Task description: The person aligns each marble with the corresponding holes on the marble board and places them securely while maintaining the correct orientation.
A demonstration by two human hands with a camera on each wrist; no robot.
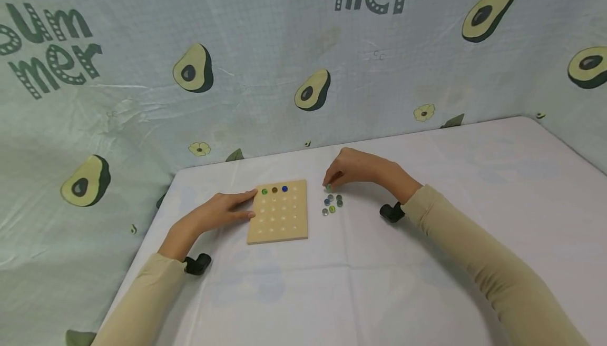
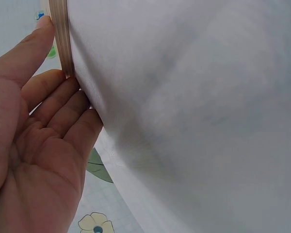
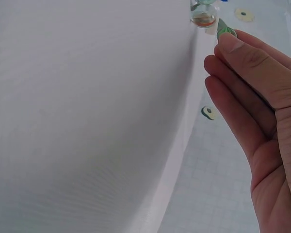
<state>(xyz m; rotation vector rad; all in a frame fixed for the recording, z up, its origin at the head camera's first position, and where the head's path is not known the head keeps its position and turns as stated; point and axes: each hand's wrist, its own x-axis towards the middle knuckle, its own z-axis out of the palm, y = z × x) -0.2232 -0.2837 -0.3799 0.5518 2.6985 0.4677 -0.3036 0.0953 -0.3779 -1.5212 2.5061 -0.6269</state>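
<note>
A square wooden board [image 1: 277,235] with rows of round hollows lies on the white table. Along its back row sit a green marble [image 1: 264,191], a brown marble [image 1: 274,190] and a blue marble [image 1: 285,188]. My left hand [image 1: 220,213] rests at the board's left side, its extended fingers and thumb touching the edge. In the left wrist view, the fingertips [image 2: 70,82] meet the board's side. Right of the board, my right hand [image 1: 353,167] pinches a green marble [image 3: 227,33] between thumb and index finger. Several loose glass marbles [image 1: 332,209] lie just below that hand.
White cloth covers the table [image 1: 313,293]. Behind it hangs a pale curtain [image 1: 256,109] printed with avocados and lettering. A black wrist camera [image 1: 392,213] sits under the right wrist, and another black camera [image 1: 198,264] under the left.
</note>
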